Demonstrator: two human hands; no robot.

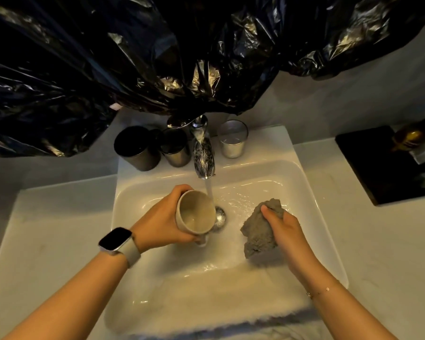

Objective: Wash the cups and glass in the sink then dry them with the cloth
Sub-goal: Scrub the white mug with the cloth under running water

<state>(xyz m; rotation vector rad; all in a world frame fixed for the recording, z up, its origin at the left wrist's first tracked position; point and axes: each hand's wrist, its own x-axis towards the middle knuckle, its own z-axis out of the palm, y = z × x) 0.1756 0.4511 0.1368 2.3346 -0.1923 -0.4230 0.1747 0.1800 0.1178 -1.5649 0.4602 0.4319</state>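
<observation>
The step in hand is, I judge, the washing of the first cup. The left hand (161, 223) has its fingers curled around a pale cup (194, 212) and holds it over the sink (138, 192), just left of the running water (209, 192) from the tap (203, 153). The right hand (284, 228) grips a bunched grey cloth (258, 231), with the fingers closed on its top; it is well right of the cup, low in the sink.

The cup is tilted. Its long axis goes from its base, hidden inside the left hand, up toward the camera and a little to the right, so the open mouth faces the viewer and leans toward the stream. Some water seems to lie inside it.

Beyond the left hand two dark cups (138, 148) stand on the sink's back rim, and beyond the right hand, past the tap, stands a glass (232, 139). They look still unwashed.

The next move probably calls for bringing the mouth under the stream, or bringing the cloth to the cup.
</observation>
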